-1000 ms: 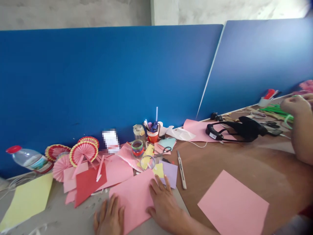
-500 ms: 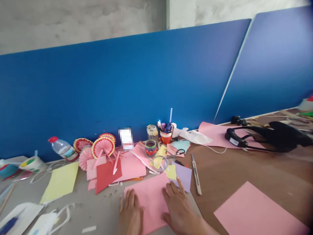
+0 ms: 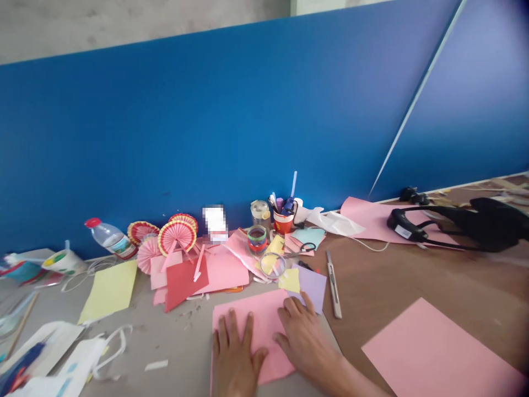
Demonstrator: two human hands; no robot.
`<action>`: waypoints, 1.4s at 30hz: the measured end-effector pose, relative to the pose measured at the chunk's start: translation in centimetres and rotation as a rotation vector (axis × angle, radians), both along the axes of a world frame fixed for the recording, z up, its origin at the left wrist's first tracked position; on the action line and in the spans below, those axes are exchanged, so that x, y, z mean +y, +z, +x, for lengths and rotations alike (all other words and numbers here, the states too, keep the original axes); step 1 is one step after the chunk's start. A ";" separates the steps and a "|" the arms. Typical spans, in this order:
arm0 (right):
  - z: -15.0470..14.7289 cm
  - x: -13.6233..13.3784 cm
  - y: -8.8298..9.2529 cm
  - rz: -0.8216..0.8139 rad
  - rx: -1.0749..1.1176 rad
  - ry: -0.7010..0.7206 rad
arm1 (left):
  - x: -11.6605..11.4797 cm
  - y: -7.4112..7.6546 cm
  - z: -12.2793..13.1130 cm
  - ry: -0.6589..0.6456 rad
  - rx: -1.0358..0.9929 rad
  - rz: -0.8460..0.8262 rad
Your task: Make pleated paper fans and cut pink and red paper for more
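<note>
A pink sheet of paper (image 3: 270, 325), apparently folded double, lies on the grey part of the table in front of me. My left hand (image 3: 235, 353) rests flat on its left side with the fingers spread. On the right edge of the same paper lies my right hand (image 3: 303, 331), palm down, its fingers bent a little and the index stretched forward. A purple sheet (image 3: 312, 286) lies just beyond my right fingertips, and a utility knife (image 3: 334, 286) is to the right of it.
Paper fans (image 3: 177, 237) and a red sheet (image 3: 185, 284) lie at the back left beside a plastic bottle (image 3: 111, 240). Scissors (image 3: 306, 249), a tape roll (image 3: 273, 266) and a pen cup (image 3: 283, 221) stand behind. Another pink sheet (image 3: 438, 353) and a black headset (image 3: 454, 223) are right.
My left hand has slid right and forward onto the paper, its fingers spreading wider. The right hand stays at the right edge, its fingers slightly more bent. The view has tilted down slightly.
</note>
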State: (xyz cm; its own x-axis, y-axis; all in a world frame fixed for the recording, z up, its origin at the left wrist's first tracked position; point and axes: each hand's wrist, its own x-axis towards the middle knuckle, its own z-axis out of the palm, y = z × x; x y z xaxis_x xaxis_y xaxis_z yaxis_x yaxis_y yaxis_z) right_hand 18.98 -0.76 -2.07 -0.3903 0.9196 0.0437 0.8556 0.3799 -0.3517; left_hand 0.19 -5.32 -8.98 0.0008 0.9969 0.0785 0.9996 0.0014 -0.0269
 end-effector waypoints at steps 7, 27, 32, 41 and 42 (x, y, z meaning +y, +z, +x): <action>-0.5 -0.4 -2.2 0.047 0.028 0.189 | 0.0 0.4 0.1 0.010 -0.026 -0.035; -0.2 -0.5 -2.6 -0.083 -0.022 0.060 | 0.4 -0.2 -0.5 -0.187 0.069 0.139; -0.3 -0.7 -2.7 -0.069 -0.028 0.057 | 0.3 -0.1 -0.4 -0.184 0.072 0.122; -0.5 -0.9 -3.7 -0.055 -0.011 0.012 | 0.4 0.0 -0.3 -0.199 0.069 0.085; -0.5 -0.9 -3.8 -0.062 -0.014 0.003 | 0.4 0.0 -0.3 -0.198 0.070 0.089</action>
State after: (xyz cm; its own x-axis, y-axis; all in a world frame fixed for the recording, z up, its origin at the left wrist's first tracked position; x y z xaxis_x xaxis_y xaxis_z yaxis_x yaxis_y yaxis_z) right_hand 18.44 -1.67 -5.84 -0.3930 0.9193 -0.0188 0.8595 0.3600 -0.3627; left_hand -0.10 -4.89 -8.97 0.2039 0.9661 0.1587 0.9764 -0.1889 -0.1045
